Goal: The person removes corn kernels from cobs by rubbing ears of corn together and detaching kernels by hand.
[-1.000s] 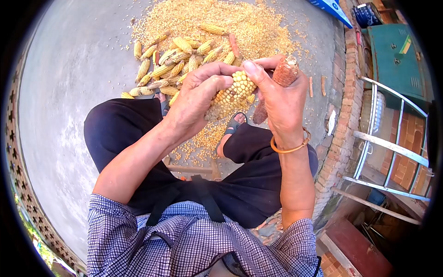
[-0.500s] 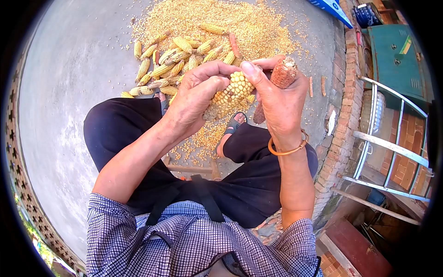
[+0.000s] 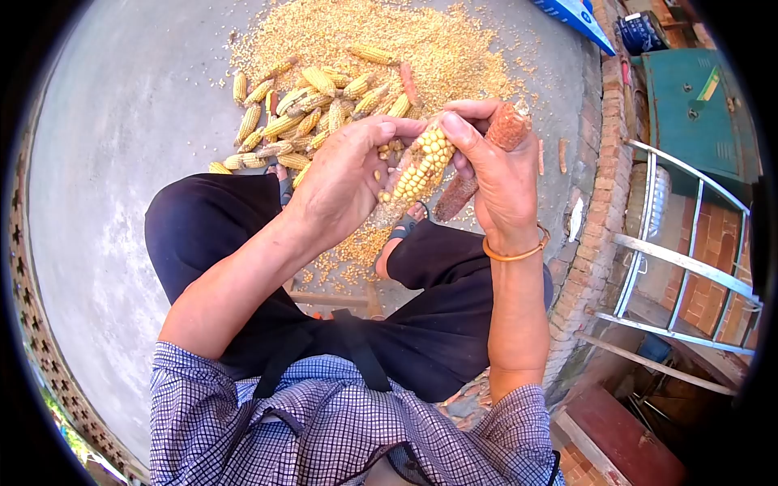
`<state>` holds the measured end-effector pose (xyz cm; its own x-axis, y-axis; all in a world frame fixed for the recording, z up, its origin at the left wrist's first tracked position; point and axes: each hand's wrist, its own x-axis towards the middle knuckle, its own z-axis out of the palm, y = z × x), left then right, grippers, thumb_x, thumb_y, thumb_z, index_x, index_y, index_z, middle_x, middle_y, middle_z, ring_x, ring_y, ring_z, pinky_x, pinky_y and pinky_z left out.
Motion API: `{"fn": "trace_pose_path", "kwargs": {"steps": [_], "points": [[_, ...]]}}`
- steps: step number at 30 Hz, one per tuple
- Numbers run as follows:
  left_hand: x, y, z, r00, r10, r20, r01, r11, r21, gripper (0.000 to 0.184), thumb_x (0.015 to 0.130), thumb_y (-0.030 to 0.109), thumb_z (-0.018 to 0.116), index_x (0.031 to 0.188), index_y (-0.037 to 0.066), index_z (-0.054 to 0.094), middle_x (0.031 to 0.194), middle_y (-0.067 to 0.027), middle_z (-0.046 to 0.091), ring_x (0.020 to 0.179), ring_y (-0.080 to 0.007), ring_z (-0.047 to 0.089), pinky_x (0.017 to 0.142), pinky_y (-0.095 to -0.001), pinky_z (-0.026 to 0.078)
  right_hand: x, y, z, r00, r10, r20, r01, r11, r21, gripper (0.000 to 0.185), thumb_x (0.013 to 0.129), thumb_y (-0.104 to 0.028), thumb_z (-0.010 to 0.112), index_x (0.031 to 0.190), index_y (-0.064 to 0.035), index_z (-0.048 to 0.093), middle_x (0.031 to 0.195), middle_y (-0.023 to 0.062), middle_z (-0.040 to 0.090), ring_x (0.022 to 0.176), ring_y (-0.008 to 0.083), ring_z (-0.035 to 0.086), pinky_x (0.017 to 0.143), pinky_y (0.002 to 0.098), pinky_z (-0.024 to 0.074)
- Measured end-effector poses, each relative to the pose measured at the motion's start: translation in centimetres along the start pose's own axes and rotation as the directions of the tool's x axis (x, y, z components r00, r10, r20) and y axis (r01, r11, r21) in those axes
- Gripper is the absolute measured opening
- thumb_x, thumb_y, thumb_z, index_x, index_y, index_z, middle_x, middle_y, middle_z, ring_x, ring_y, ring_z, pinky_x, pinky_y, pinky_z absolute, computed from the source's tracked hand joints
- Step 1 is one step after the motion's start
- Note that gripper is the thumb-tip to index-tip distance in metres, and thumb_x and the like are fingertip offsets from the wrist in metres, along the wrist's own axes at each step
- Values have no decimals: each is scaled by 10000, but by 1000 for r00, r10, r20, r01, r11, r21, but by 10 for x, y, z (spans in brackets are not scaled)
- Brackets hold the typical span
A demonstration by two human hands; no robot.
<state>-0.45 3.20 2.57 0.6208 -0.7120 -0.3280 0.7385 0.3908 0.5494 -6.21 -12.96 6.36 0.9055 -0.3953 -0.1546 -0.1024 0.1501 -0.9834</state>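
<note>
A partly shelled ear of corn is held between my two hands, above the gap between my knees. My left hand curls around its left side, with loose kernels showing by the fingers and palm. The thumb and forefinger of my right hand pinch the ear's upper end. That same hand also grips a bare reddish corn cob, which slants through the palm and sticks out on both sides. Rows of kernels remain on the ear's right side, and its left side shows bare patches.
Beyond my feet lie a heap of corn ears and a wide spread of loose kernels on the concrete floor. A low brick edge runs along the right, with a metal frame and a green cabinet past it.
The ear has turned so that more of its stripped side shows. My left fingers have loosened slightly, exposing kernels in the palm. The bare cob has shifted slightly to the right at its top.
</note>
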Motion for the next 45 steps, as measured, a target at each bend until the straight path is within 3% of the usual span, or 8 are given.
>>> {"fn": "trace_pose_path", "kwargs": {"steps": [7, 13, 16, 19, 25, 30, 40, 45], "points": [[0, -4, -3, 999, -30, 27, 31, 999, -32, 295, 956, 135, 564, 1194, -39, 580, 1145, -142, 648, 1035, -195, 651, 930, -351, 541, 2, 0, 1, 999, -10, 40, 6, 994, 110, 181, 857, -89, 747, 995, -1, 667, 829, 37, 685, 636, 49, 571, 530, 179, 441], [-1, -2, -1, 986, -67, 150, 82, 992, -95, 309, 930, 100, 601, 1213, -23, 580, 1141, -157, 667, 1071, -259, 660, 979, -380, 525, 3, 2, -4, 997, -9, 73, 4, 997, 78, 178, 914, -118, 666, 1041, 4, 640, 888, 84, 691, 642, 50, 547, 532, 190, 433], [1, -6, -5, 989, -65, 130, 80, 991, -109, 311, 932, 97, 601, 1219, -21, 578, 1157, -161, 664, 1080, -277, 659, 988, -393, 522, 3, 0, 0, 997, -27, 76, 19, 995, 102, 175, 920, -123, 657, 1039, 5, 640, 887, 83, 690, 643, 49, 543, 531, 188, 430], [1, -3, -6, 988, -43, 149, 61, 991, -119, 314, 937, 92, 594, 1228, -23, 572, 1166, -166, 660, 1092, -278, 653, 982, -391, 526, 3, -1, 6, 999, -38, 19, 36, 995, 98, 189, 929, -137, 651, 1050, 6, 634, 902, 95, 693, 621, 46, 530, 515, 190, 411], [5, 15, -10, 999, 34, 14, -33, 998, -54, 324, 953, 107, 582, 1242, -35, 545, 1176, -162, 648, 1104, -263, 645, 971, -354, 530, 1, 8, 5, 993, -78, -87, 71, 994, -82, 251, 948, -190, 642, 1084, 20, 615, 846, 69, 659, 581, 44, 509, 482, 194, 371], [10, 23, -12, 988, 151, 31, -149, 986, -72, 313, 967, 126, 570, 1237, -28, 537, 1180, -176, 639, 1101, -239, 640, 981, -366, 526, -9, 10, 21, 981, 118, 153, -124, 992, 32, 412, 863, -130, 747, 1185, 31, 547, 825, 47, 641, 550, 55, 530, 454, 192, 400], [13, 25, -17, 984, 177, 16, -176, 983, -59, 314, 973, 120, 565, 1247, -29, 535, 1180, -194, 640, 1077, -247, 653, 922, -405, 571, -16, 16, 33, 977, 111, 184, -127, 989, 77, 536, 833, -59, 764, 1268, 51, 472, 846, 49, 656, 587, 69, 555, 481, 199, 437], [9, 30, -10, 990, 138, 11, -136, 983, -125, 258, 937, 94, 629, 1165, -21, 596, 1100, -129, 666, 1032, -200, 655, 949, -348, 536, -15, 16, 29, 977, 105, 183, -121, 989, 83, 512, 817, -40, 775, 1236, 60, 498, 891, 88, 694, 617, 46, 585, 514, 190, 464]]}}
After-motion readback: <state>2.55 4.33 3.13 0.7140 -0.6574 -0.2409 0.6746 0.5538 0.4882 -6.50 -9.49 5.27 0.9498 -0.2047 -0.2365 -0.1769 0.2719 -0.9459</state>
